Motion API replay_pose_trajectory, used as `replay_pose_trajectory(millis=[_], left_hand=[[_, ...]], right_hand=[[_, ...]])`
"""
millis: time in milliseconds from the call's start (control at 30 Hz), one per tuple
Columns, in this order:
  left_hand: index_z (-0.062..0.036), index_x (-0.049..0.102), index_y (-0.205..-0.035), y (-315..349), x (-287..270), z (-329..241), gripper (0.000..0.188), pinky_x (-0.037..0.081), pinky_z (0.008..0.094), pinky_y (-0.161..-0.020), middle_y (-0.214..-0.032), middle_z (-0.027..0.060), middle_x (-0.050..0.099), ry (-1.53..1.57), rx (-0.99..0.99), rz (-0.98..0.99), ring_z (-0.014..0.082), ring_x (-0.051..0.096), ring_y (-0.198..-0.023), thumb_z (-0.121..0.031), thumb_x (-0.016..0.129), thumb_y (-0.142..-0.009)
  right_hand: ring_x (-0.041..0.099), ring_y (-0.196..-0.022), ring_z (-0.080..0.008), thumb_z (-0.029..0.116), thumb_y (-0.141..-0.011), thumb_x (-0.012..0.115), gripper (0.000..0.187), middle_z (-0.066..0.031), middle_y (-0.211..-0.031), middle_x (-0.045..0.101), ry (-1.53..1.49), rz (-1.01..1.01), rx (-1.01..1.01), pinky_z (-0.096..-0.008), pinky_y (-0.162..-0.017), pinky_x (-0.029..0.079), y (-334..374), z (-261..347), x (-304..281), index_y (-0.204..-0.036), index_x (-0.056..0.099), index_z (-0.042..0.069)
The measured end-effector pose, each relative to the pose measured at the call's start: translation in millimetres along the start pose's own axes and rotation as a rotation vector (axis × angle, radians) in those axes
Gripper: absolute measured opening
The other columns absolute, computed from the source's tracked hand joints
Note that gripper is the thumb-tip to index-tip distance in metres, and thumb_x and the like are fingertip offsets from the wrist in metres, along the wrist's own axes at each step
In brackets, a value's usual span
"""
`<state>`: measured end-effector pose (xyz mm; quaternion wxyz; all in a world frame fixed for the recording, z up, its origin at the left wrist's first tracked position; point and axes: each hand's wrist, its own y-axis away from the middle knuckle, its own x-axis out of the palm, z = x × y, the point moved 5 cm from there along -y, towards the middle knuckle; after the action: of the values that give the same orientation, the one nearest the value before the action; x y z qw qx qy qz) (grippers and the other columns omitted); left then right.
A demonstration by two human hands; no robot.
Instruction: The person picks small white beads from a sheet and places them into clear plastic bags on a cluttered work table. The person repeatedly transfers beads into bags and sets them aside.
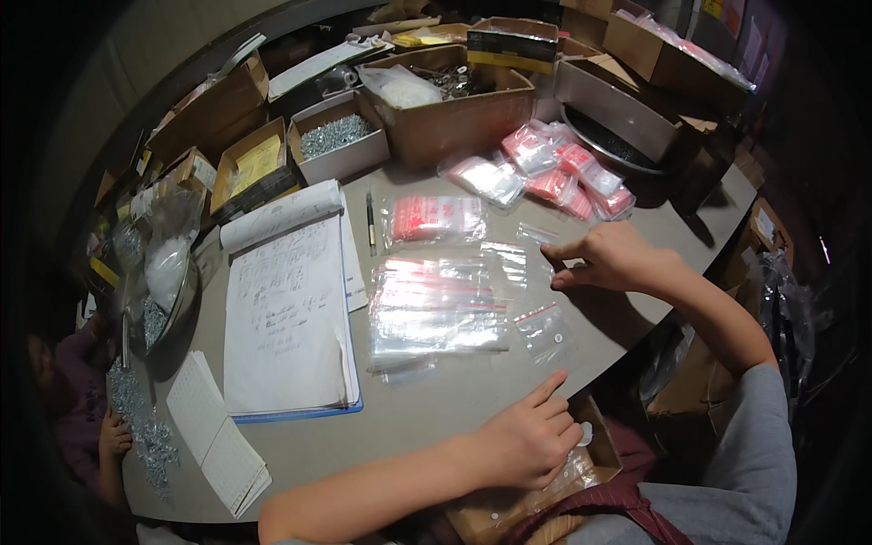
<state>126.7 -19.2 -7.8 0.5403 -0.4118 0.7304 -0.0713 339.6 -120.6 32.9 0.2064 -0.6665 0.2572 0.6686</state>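
Note:
My right hand (610,258) is over the table with forefinger and thumb apart. Its forefinger tip is close to a small clear zip bag (536,233); I cannot tell whether they touch. My left hand (527,439) is lower, above the table's near edge, with its forefinger stretched out and the other fingers curled; nothing shows in it. Just beyond that forefinger lies a clear zip bag (547,335) with a small round white piece in it. Another small zip bag (506,263) lies beside a stack of larger clear zip bags (436,313).
A pack of red-printed bags (438,220), a pen (371,222) and a notepad (289,318) lie leftward. Behind are bagged packs (568,173), a screw box (336,136) and a large carton (463,118). Another person's hand (115,434) is near loose screws (143,427). An open carton (607,447) is beside my left hand.

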Motion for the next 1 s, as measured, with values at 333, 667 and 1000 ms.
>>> replay_pose_trajectory(millis=[333,667,1000], left_hand=[[-0.0042,0.058,-0.078,-2.5,-4.2,-1.1,0.016,0.042,0.0541,-0.115,-0.069,0.0078,0.05,-0.047,0.015,0.026,0.0273,0.059,-0.075,-0.011,0.073,-0.073],[-0.0048,0.057,-0.075,1.3,-3.9,-1.7,0.014,0.041,0.0537,-0.115,-0.069,0.0085,0.052,-0.029,0.018,-0.005,0.0279,0.058,-0.078,-0.012,0.068,-0.075],[-0.0041,0.055,-0.075,-1.1,-3.1,-1.7,0.015,0.04,0.0542,-0.115,-0.07,0.01,0.054,-0.043,0.028,0.018,0.0292,0.059,-0.08,-0.012,0.068,-0.072]], right_hand=[[0.071,-0.084,-0.0253,0.019,-0.084,0.07,0.029,-0.0153,-0.088,0.072,-0.717,-0.052,0.027,-0.0386,-0.075,0.055,-22.1,-29.2,-7.9,-0.107,0.072,0.001],[0.07,-0.084,-0.0362,0.013,-0.083,0.066,0.019,-0.0168,-0.095,0.069,-0.111,-0.345,-0.066,-0.0456,-0.071,0.055,-11.3,7.2,8.1,-0.096,0.058,0.002],[0.068,-0.087,-0.0289,0.009,-0.079,0.07,0.041,-0.017,-0.097,0.066,-0.566,-0.141,-0.278,-0.0398,-0.073,0.058,-45.0,9.3,-14.1,-0.12,0.062,0.003]])
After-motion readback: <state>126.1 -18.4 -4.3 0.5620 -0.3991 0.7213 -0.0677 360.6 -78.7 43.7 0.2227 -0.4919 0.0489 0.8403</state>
